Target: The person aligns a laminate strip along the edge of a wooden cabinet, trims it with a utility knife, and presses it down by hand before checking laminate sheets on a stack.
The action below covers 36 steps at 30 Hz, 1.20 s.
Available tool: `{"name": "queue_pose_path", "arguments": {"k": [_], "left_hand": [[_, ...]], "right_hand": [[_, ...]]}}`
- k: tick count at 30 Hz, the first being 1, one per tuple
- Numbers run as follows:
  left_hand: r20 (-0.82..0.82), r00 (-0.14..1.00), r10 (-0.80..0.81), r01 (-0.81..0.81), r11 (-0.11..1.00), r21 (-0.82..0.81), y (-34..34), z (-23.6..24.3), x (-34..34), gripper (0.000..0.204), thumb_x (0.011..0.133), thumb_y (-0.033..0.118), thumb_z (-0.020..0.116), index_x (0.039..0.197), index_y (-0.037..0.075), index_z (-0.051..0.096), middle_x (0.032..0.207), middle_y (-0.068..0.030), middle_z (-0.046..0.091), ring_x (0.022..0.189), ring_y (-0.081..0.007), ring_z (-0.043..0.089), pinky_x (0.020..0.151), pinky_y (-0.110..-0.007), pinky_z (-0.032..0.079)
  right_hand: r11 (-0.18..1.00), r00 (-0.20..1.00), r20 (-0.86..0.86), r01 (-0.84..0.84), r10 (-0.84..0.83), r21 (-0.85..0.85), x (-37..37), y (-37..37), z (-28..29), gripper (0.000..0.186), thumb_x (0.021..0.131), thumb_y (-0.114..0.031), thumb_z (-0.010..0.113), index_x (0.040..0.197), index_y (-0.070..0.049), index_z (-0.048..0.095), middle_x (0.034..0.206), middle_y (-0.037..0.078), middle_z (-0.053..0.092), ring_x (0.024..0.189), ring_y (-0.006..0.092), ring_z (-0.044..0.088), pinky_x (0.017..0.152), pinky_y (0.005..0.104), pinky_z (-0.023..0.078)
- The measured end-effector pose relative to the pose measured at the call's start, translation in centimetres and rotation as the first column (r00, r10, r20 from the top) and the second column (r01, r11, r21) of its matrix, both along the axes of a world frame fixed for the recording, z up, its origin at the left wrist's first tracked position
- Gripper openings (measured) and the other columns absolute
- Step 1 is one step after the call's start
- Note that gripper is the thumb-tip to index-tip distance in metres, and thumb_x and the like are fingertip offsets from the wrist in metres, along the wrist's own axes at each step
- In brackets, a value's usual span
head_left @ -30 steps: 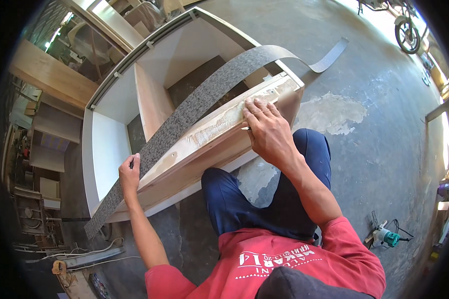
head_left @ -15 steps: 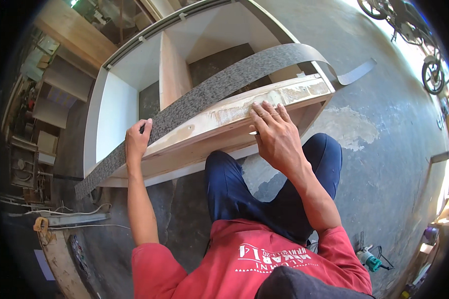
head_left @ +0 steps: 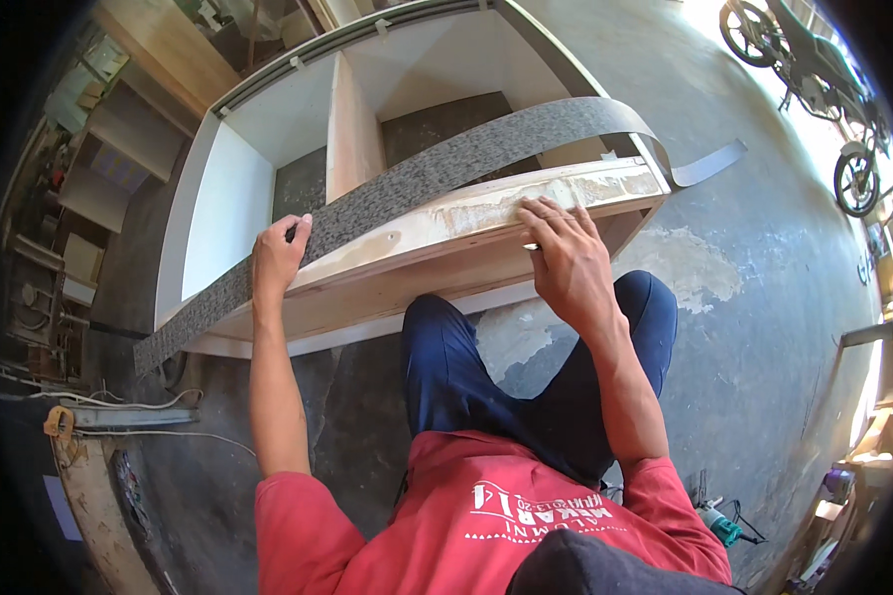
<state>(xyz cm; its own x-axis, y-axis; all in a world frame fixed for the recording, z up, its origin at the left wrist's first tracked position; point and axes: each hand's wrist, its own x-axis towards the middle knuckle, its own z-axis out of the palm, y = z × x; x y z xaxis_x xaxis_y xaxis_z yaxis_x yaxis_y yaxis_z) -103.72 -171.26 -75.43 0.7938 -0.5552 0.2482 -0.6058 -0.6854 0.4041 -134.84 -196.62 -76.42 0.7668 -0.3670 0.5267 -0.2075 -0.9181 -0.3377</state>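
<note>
A long speckled grey strip (head_left: 466, 144) arches over an open white cabinet frame (head_left: 228, 198), its far end curling past the right corner. My left hand (head_left: 278, 253) is closed on the strip near its left part, with a small dark patch between thumb and fingers that I cannot make out. My right hand (head_left: 571, 263) rests its fingertips on the bare wooden front rail (head_left: 432, 223), near a blotchy pale residue. A small pale object sticks out by my right thumb, too small to name. A wooden divider (head_left: 352, 149) stands inside the cabinet.
Wooden boards and shelving (head_left: 129, 139) line the left, beside a metal bar (head_left: 119, 416) with cords. A motorbike (head_left: 819, 89) stands at upper right. A teal power tool (head_left: 719, 526) lies on the concrete floor (head_left: 734, 367) at lower right. My bent knees face the cabinet.
The view has shifted, placing the cabinet higher than a second ago. My right hand has slid a little rightward along the rail; my left hand stays closed on the strip.
</note>
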Motion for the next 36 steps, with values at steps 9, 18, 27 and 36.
{"name": "queue_pose_path", "arguments": {"k": [9, 18, 27, 36], "left_hand": [[0.054, 0.999, 0.0, 0.002, 0.999, -0.039, 0.6, -0.3, 0.2, 0.039, 0.092, 0.041, 0.058, 0.088, 0.005, 0.071, 0.086, -0.0225, 0.067, 0.085, -0.0417, 0.064, 0.074, -0.045, 0.05], [0.04, 0.999, -0.031, 0.035, 0.996, -0.082, 1.1, -0.3, 0.5, 0.04, 0.091, 0.041, 0.057, 0.091, 0.004, 0.072, 0.089, -0.0219, 0.068, 0.088, -0.0416, 0.064, 0.079, -0.046, 0.05], [-0.003, 0.998, -0.068, 0.067, 0.993, -0.1, 0.6, -0.1, 0.6, 0.034, 0.092, 0.035, 0.06, 0.093, 0.002, 0.07, 0.092, -0.0214, 0.068, 0.088, -0.0399, 0.064, 0.078, -0.044, 0.049], [-0.016, 0.999, -0.035, 0.033, 0.996, -0.08, 0.1, 0.5, 0.5, 0.031, 0.092, 0.032, 0.061, 0.094, 0.002, 0.069, 0.082, -0.0185, 0.068, 0.076, -0.0317, 0.066, 0.071, -0.037, 0.049]], "right_hand": [[0.998, 1.0, -0.02, -0.012, 0.011, -0.056, 0.6, 1.3, 1.0, 0.026, 0.083, -0.005, 0.06, 0.109, -0.005, 0.064, 0.125, 0.011, 0.063, 0.123, 0.0297, 0.055, 0.107, 0.0481, 0.037], [0.903, 0.994, 0.052, 0.069, -0.101, 0.425, 2.0, 2.0, 3.6, 0.016, 0.095, -0.01, 0.053, 0.099, -0.002, 0.065, 0.078, 0.019, 0.066, 0.074, 0.0386, 0.063, 0.072, 0.0413, 0.049], [0.969, 0.999, -0.002, 0.039, -0.04, 0.244, 4.5, 0.1, 2.6, 0.034, 0.09, -0.036, 0.065, 0.086, -0.002, 0.068, 0.071, 0.018, 0.066, 0.07, 0.0361, 0.066, 0.064, 0.0431, 0.051], [1.0, 0.943, 0.334, -0.002, -0.005, 0.022, 5.8, -1.3, 1.1, 0.026, 0.086, -0.008, 0.067, 0.066, -0.003, 0.051, 0.061, 0.013, 0.051, 0.06, 0.0322, 0.052, 0.058, 0.0428, 0.04]]}}
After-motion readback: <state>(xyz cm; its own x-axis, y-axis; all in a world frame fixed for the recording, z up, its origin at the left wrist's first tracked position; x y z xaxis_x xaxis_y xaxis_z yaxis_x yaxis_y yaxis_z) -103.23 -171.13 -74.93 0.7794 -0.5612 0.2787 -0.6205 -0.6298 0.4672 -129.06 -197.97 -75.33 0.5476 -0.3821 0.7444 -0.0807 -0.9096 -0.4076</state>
